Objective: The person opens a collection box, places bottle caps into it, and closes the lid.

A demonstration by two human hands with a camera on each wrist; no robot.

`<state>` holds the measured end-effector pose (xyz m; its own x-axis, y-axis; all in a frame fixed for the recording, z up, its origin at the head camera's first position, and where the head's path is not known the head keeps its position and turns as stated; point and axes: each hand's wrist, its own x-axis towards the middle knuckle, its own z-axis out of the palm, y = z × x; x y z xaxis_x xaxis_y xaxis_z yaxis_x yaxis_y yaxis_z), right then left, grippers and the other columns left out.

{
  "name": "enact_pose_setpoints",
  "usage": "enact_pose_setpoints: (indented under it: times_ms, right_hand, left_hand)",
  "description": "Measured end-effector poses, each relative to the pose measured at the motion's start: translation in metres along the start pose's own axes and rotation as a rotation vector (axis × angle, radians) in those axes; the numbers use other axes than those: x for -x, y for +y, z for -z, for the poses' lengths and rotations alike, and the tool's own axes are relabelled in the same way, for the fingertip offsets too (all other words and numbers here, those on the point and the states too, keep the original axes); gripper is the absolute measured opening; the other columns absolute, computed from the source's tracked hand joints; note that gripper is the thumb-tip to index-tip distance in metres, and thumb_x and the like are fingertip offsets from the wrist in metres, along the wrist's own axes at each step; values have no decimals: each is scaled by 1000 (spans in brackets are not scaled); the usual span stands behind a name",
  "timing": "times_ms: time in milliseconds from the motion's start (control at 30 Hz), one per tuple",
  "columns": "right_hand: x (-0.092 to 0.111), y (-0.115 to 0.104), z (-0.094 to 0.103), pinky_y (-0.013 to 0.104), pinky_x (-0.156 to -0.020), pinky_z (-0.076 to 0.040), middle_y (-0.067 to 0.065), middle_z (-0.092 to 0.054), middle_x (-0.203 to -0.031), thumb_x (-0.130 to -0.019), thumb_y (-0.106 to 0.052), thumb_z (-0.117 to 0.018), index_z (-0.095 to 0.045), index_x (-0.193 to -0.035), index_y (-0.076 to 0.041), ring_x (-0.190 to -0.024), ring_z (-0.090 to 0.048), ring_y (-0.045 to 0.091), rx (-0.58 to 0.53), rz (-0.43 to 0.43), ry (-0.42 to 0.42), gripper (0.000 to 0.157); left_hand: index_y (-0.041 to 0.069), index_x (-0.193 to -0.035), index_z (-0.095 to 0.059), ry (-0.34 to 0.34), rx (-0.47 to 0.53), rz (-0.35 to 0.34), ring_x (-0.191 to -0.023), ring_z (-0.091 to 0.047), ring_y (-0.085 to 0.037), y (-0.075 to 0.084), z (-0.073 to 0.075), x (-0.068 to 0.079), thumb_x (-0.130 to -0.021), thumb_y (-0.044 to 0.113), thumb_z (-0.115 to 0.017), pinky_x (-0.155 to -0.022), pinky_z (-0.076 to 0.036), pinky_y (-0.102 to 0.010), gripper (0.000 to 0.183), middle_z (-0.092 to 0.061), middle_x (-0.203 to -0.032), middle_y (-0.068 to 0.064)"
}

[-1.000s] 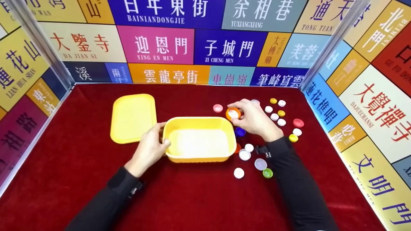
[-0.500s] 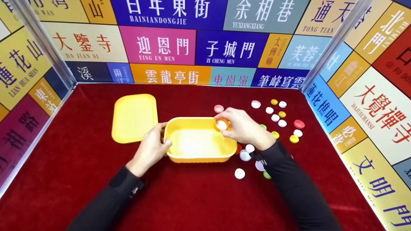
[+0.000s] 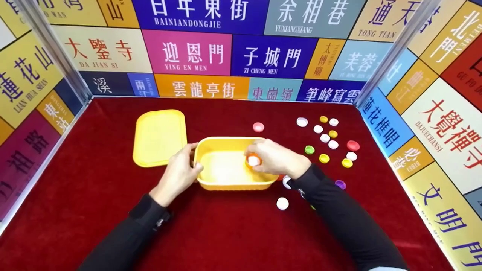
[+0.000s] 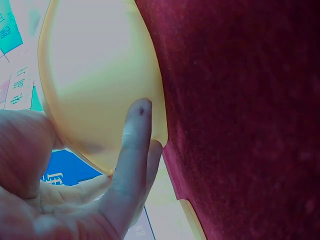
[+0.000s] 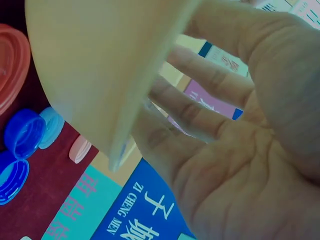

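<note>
1. Head view, going left to right: yellow lid [image 3: 159,137] lies flat on the red surface [image 3: 226,226], beside the yellow tub [image 3: 235,184].
2. Left hand [image 3: 179,177] grips the tub's left rim.
3. Right hand [image 3: 276,158] pinches an orange cap [image 3: 253,160] right over the tub.
4. Loose caps [image 3: 325,137] sit further right.
5. Wall signs read "YING EN MEN", "ZI CHENG MEN".

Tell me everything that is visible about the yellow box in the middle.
The yellow box is a rounded rectangular tub that looks like plastic, open on top, with a pale, glossy inside. It stands upright on the red cloth. The left hand holds its left rim; the right hand reaches over its right side, pinching an orange cap inside it. Its flat lid lies beside it, to the left.
</note>
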<state>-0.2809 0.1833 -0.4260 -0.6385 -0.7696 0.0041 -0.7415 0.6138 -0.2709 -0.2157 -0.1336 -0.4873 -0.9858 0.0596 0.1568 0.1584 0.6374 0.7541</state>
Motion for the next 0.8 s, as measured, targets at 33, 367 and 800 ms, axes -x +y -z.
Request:
enact_pose_setpoints:
  times_ms: [33, 367, 800]
  right_hand:
    - [-1, -1, -1, 53, -114, -60, 19, -82, -122, -96, -8, -89, -82, -126, 0, -118, -71, 40, 7, 2, -11, 32]
    - [-5, -5, -2, 58, -126, -49, 19, -84, -126, -98, -10, -86, -83, -130, -1, -121, -71, 41, 41, -21, -85, 33]
    - [-10, 5, 12, 54, -112, -65, 23, -82, -136, -101, -11, -88, -79, -141, 2, -123, -79, 41, -65, -1, -14, 43]
  left_hand:
    - [-4, -166, -56, -2, 1, 2, -109, -74, -34, 0, 0, 0, -101, 1, -68, -92, -62, -42, 66, -77, -144, -26]
    - [-5, -165, -56, 2, -3, -7, -112, -74, -35, 1, 0, -1, -101, 1, -68, -95, -62, -45, 66, -76, -144, -27]
    - [-5, -165, -57, 10, -9, -7, -110, -73, -34, 1, -1, -1, -100, 1, -68, -95, -62, -44, 66, -77, -141, -27]
